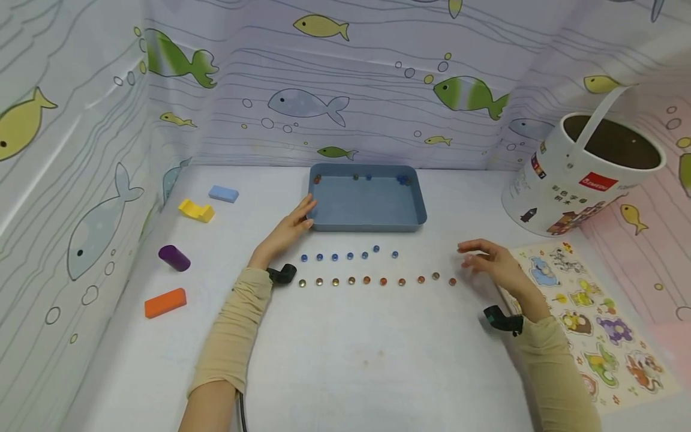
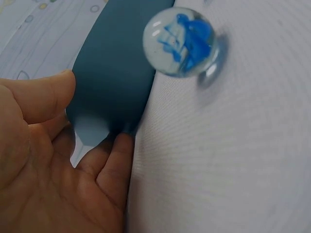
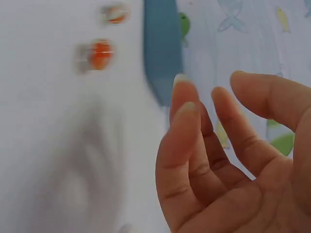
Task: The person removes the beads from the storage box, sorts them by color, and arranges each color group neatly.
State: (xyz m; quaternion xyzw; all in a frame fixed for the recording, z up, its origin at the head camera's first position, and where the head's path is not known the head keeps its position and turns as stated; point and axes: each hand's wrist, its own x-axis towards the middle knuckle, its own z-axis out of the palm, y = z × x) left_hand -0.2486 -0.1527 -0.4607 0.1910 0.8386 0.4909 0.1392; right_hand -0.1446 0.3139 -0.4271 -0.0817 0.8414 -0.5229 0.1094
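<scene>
My left hand (image 1: 285, 235) touches the left front corner of a shallow blue-grey tray (image 1: 367, 227), its fingers fairly straight along the outer wall. In the left wrist view the thumb lies by the tray's rim, and a clear glass marble (image 2: 180, 42) with a blue swirl sits close by. My right hand (image 1: 496, 267) hovers right of the marble rows with fingers loosely bent, nothing between them. Blue marbles (image 1: 335, 257) form a row before the tray. Nearer me runs a second row of yellowish and orange marbles (image 1: 383, 281). Several marbles (image 1: 403, 179) lie along the tray's back wall.
On the left lie a blue block (image 1: 224, 193), a yellow curved block (image 1: 196, 210), a purple cylinder (image 1: 174, 258) and an orange block (image 1: 165, 303). At right stand a white bucket (image 1: 545, 186) and an animal sticker sheet (image 1: 588, 318). A fish-print curtain (image 1: 378, 60) closes the back.
</scene>
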